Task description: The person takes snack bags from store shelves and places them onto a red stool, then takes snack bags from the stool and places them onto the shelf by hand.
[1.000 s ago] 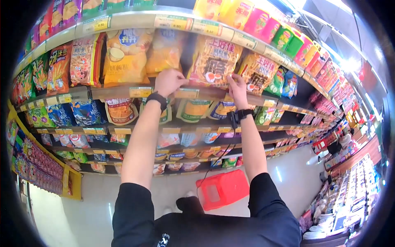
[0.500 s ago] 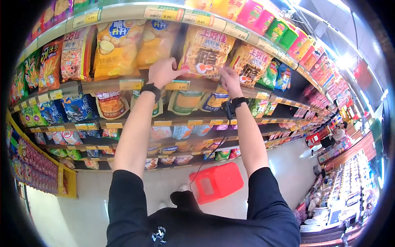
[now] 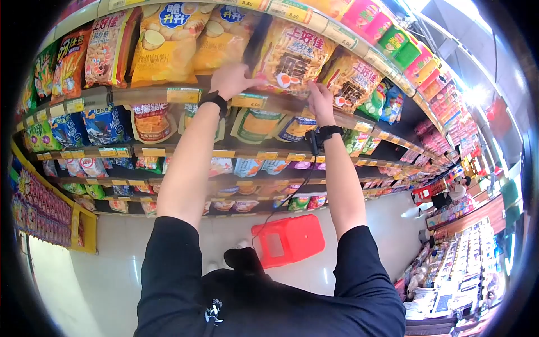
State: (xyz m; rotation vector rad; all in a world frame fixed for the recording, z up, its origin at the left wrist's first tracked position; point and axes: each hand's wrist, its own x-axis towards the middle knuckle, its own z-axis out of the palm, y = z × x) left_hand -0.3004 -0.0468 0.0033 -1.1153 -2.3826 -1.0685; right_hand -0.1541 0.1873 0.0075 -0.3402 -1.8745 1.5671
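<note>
A snack bag (image 3: 295, 58) with a dark central character and egg pictures stands on the upper shelf, leaning back slightly. My left hand (image 3: 231, 82) is at its lower left corner, thumb against the bag and the other fingers partly hidden behind. At the lower right corner, my right hand (image 3: 321, 101) pinches the bag's edge between thumb and fingers. To its right stands a matching snack bag (image 3: 352, 82). Left of my left hand are yellow potato chip bags (image 3: 167, 48), with another yellow chip bag (image 3: 224, 42) closer to the held one.
Price tags (image 3: 249, 101) line the shelf edge below my hands. Lower shelves hold more bagged snacks, including a green pouch (image 3: 256, 124). A red plastic stool (image 3: 289, 240) stands on the floor near my feet. A yellow display rack (image 3: 84, 227) is at left; another person (image 3: 457, 191) is far right.
The view has shifted, so the shelves sit a little higher and the held bag farther right in view. Both hands remain at the bag's lower corners.
</note>
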